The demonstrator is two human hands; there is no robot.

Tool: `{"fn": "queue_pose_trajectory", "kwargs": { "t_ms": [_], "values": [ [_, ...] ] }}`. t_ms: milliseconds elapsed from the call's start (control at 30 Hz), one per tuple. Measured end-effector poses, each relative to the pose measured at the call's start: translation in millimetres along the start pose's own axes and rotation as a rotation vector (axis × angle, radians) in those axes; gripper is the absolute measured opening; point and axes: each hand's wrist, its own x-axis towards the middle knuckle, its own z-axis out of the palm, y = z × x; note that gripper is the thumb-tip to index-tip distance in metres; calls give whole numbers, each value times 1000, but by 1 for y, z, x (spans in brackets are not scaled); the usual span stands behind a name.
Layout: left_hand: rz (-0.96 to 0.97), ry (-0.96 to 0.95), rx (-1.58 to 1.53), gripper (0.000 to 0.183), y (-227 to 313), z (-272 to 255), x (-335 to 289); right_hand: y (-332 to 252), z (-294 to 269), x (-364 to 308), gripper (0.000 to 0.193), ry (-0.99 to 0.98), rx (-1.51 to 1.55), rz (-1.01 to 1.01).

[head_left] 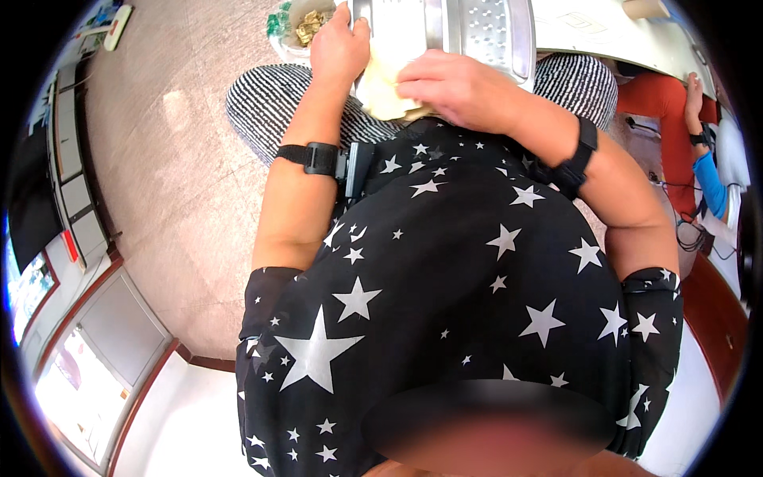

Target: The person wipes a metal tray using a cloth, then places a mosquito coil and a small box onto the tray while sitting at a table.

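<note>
A seated person in a star-print top (445, 262) bent over a silver metal panel (493, 36) above striped trousers (274, 99), a pale yellow cloth (381, 89) draped at its near left corner. The cloth's long axis ran from the panel toward the lap, its loose end pointing back at the wearer and slightly left. The panel's raised edges ran the same way, near to far; its far end was out of view, so its own long axis could not be told. The right hand (465, 89), half curled, pinched the cloth, fingers pointing left. The left hand (340, 52), partly bent, pointed away at the panel's left edge; whether it gripped could not be told. A white tub (296, 54) stood beyond.
</note>
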Motion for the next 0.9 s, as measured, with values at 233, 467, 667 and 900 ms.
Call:
{"fn": "queue_pose_trajectory", "kwargs": {
  "t_ms": [233, 467, 667, 900],
  "values": [
    [8, 21, 22, 26, -8, 9, -1, -1, 2, -9, 27, -187, -147, -28],
    [15, 77, 75, 28, -10, 14, -3, -8, -15, -14, 27, -207, -264, 2],
    [44, 36, 122, 30, -11, 8, -1, -8, 21, 20, 37, -167, -203, -67],
    [50, 87, 92, 30, -12, 15, -2, 4, -33, -87, 30, -46, -225, 137]
  ]
}}
